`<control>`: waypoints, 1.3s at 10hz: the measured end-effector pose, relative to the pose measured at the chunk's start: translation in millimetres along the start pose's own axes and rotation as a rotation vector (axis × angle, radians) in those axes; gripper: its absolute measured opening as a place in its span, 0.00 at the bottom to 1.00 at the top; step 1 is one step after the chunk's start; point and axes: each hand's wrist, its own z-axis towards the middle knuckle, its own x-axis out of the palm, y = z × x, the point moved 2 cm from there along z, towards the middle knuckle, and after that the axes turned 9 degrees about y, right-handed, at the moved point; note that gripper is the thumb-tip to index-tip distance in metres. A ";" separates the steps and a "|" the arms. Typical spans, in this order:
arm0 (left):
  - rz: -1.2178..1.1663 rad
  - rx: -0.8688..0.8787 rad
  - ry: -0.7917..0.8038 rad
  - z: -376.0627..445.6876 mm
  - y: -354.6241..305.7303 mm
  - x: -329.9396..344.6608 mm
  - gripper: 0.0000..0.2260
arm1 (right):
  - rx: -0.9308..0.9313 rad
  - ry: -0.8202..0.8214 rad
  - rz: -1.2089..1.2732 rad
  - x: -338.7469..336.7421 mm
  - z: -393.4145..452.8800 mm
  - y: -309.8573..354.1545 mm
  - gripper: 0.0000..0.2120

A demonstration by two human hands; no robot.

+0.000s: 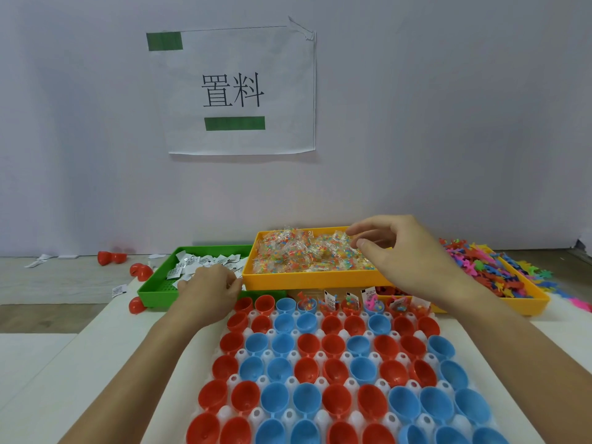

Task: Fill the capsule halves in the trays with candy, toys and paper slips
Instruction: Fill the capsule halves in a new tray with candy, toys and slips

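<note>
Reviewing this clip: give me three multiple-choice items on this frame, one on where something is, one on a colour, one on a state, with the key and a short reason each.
1. Where do the paper slips lie?
A. In the green tray
B. In the white capsule tray
C. On the wall sheet

2. What colour is the tray holding the candy packets?
A. Green
B. Yellow
C. Blue

3. Which capsule halves already hold fillings?
A. All of them
B. Only the nearest row
C. Only some in the far row

Key:
1 A: the slips are heaped in the green tray, where the left hand reaches.
2 B: the packets fill a yellow tray, with the right hand poised over them.
3 C: candy, toys and slips show in far-row cups; the rows nearer the camera are empty.
</note>
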 end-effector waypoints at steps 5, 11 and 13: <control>-0.014 0.181 0.199 1.5 13.8 -9.3 0.07 | 0.008 0.015 -0.022 1.4 -0.4 0.1 0.09; -0.224 0.140 -0.220 1.7 15.4 -25.9 0.02 | 0.006 0.021 -0.035 1.8 -0.8 -0.6 0.09; -0.391 0.188 -0.334 -8.0 -3.3 -43.7 0.04 | 0.008 0.028 -0.035 2.1 -1.2 0.4 0.09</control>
